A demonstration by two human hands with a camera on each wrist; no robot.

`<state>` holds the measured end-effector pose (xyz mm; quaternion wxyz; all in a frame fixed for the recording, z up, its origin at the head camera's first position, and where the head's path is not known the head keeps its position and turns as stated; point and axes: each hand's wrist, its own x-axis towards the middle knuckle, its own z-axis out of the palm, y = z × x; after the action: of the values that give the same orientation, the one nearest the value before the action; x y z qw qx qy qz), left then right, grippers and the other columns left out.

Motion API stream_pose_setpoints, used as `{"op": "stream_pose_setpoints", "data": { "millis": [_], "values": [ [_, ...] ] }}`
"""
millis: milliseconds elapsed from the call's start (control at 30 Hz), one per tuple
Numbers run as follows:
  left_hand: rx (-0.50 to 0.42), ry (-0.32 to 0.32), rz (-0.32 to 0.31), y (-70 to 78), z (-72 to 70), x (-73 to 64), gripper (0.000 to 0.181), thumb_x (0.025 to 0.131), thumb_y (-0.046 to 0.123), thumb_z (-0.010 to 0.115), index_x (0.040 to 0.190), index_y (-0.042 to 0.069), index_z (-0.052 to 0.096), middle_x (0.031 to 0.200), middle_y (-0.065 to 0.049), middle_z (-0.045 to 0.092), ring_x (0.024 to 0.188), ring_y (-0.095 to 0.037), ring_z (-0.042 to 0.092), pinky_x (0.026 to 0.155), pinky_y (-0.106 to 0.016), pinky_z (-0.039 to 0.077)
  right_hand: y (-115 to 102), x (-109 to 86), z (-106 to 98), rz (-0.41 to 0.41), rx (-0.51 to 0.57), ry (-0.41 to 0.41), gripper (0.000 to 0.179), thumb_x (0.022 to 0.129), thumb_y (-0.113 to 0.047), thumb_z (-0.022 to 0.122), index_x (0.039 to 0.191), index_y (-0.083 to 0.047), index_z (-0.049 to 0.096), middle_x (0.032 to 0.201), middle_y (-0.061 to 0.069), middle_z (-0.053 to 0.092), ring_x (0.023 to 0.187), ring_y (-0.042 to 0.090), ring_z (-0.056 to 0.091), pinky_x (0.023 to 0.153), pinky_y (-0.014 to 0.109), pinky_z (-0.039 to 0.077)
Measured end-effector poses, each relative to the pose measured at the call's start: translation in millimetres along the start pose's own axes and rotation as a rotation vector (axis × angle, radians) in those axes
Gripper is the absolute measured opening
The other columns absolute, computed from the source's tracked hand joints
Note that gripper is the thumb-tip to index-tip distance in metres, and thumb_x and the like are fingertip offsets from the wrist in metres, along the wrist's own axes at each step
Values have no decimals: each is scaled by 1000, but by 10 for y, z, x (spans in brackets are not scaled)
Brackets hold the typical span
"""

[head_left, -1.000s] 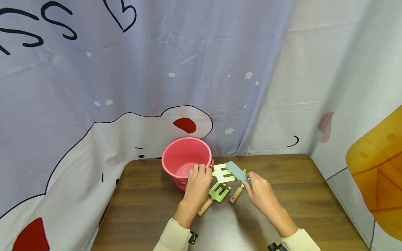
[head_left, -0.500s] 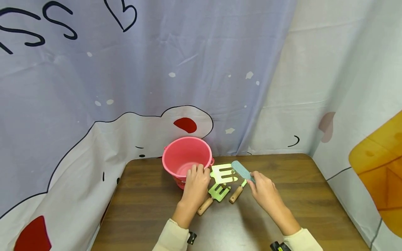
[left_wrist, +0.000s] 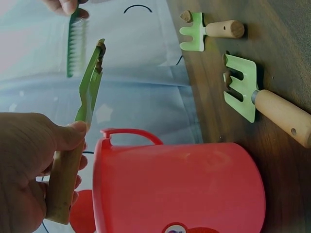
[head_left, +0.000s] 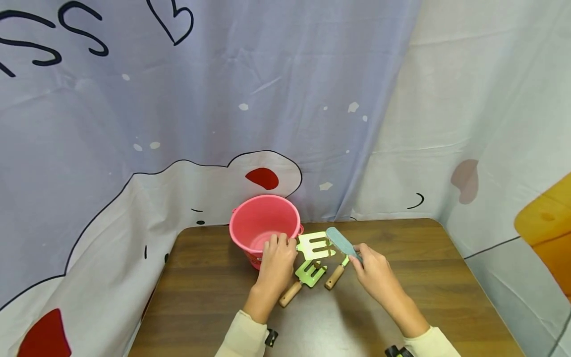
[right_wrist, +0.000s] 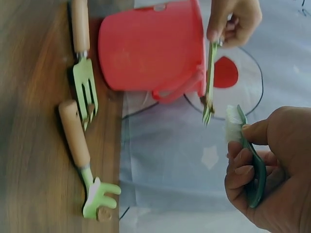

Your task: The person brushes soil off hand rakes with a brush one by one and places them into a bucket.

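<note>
Two hands are showing in my head feed, and each is holding a tool. The left hand [head_left: 275, 263] is gripping the wooden handle of a green fork [head_left: 305, 246], its fingers wrapping the handle and leaving no wide gap. The tines are pointing out from that grip toward the right hand [head_left: 376, 275], and brown clumps [left_wrist: 100, 52] are clinging to them.

My right hand is curling its fingers round a green brush [head_left: 341, 241]; its head is reaching out from the grip toward the fork. On my wrist feeds I am seeing its white bristles facing down, standing a little higher than the tines and apart from them.

A pink bucket [head_left: 263, 223] is standing upright just beyond the left grip, its rim sitting a little lower than the hand; I cannot tell whether they are touching. Below and to the right of that grip, a second fork [head_left: 306, 275] is lying on the wooden table [head_left: 200, 297]. Between the two grips, lower than the brush, a pronged tool [head_left: 335, 277] is lying with its wooden handle pointing back toward the person. A printed curtain [head_left: 285, 99] is hanging beyond both grips.
</note>
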<state>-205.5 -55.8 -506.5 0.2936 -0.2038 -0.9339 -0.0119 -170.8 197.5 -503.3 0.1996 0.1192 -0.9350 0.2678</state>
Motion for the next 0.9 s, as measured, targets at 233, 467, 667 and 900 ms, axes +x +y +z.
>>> {"op": "stream_pose_setpoints", "data": {
  "millis": [233, 467, 667, 900],
  "values": [
    [-8, -31, -14, 34, -4, 13, 25, 86, 24, 82, 96, 9, 66, 91, -9, 61, 84, -28, 53, 68, -36, 41, -246, -22, 99, -30, 6, -32, 19, 93, -7, 74, 106, 4, 64, 84, 13, 70, 71, 20, 64, 58, 35, 53],
    [19, -31, -15, 75, 6, 25, 16, 89, 21, 76, 95, 9, 67, 89, -9, 59, 82, -27, 52, 66, -34, 38, -425, -50, 240, -34, 3, -64, 20, 92, -10, 76, 105, 0, 63, 85, 10, 70, 72, 22, 67, 59, 37, 53],
    [19, -19, -12, 85, 28, 31, 23, 88, 26, 80, 94, 10, 66, 89, -8, 59, 81, -26, 52, 66, -34, 38, -407, -68, 286, -63, -37, -22, 21, 91, -9, 77, 103, 1, 62, 86, 12, 70, 75, 30, 71, 62, 43, 57],
    [-1, -28, -25, 91, 13, 33, 27, 85, 27, 83, 96, 9, 66, 89, -9, 59, 82, -27, 53, 67, -35, 39, -288, -69, 238, -63, -82, 30, 20, 90, -8, 77, 97, 1, 61, 83, 12, 68, 69, 30, 68, 57, 43, 55]
  ]
}}
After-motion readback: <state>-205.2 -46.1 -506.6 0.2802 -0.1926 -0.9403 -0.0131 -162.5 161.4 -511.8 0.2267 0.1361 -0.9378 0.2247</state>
